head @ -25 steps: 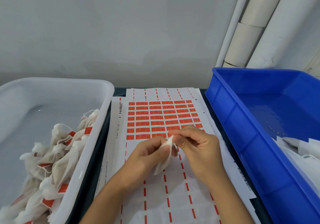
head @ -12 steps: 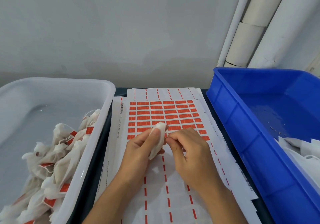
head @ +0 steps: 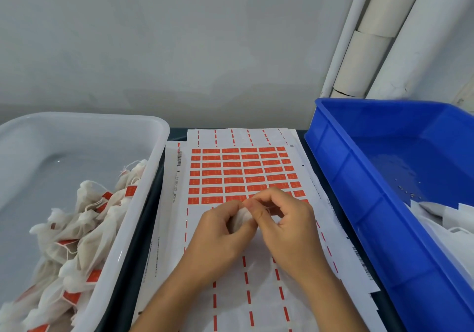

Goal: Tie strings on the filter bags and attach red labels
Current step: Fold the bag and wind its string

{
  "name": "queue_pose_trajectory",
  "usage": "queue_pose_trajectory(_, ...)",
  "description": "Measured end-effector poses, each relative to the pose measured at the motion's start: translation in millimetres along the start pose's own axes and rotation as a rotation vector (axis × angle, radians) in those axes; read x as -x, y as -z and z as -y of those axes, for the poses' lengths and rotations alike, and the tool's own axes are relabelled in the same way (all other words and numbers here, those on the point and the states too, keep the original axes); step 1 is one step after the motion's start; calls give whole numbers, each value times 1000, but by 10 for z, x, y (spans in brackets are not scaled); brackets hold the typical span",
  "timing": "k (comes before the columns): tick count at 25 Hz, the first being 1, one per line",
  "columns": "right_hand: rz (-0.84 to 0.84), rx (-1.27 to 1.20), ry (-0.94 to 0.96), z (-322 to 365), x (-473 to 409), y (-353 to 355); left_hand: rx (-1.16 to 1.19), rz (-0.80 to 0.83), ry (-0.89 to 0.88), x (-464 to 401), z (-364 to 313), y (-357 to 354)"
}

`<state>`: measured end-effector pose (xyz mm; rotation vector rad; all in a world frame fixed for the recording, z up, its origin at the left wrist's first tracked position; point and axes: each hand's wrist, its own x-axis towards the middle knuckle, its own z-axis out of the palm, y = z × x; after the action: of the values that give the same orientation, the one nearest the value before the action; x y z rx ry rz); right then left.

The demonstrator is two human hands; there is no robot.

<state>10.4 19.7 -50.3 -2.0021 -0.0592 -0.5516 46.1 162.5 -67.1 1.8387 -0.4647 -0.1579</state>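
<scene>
Both hands meet over the label sheet (head: 246, 178), just below the remaining rows of red labels (head: 230, 172). Left hand (head: 218, 237) grips 1 white filter bag (head: 241, 221), mostly hidden behind its fingers. Right hand (head: 284, 226) has fingers curled, thumb and forefinger pinching at the bag's top; whether they hold string or label cannot be told. White tub (head: 154, 152), left, holds labelled bags (head: 77, 229), its near end cut off. Blue crate (head: 359, 203), right, shows white bags (head: 441, 219) at the frame edge.

White pipes (head: 369, 49) stand against the grey wall (head: 179, 37).
</scene>
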Motion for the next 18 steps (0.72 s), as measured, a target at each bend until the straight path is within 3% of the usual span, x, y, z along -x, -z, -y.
queue_pose_trajectory(9, -22, -22, -64, -16, -3, 6, -153, -219, 14, -18, 43, -89)
queue_pose_trajectory(18, 3, -196, -238, -38, -38, 32, -118, -170, -29, -14, 18, -63)
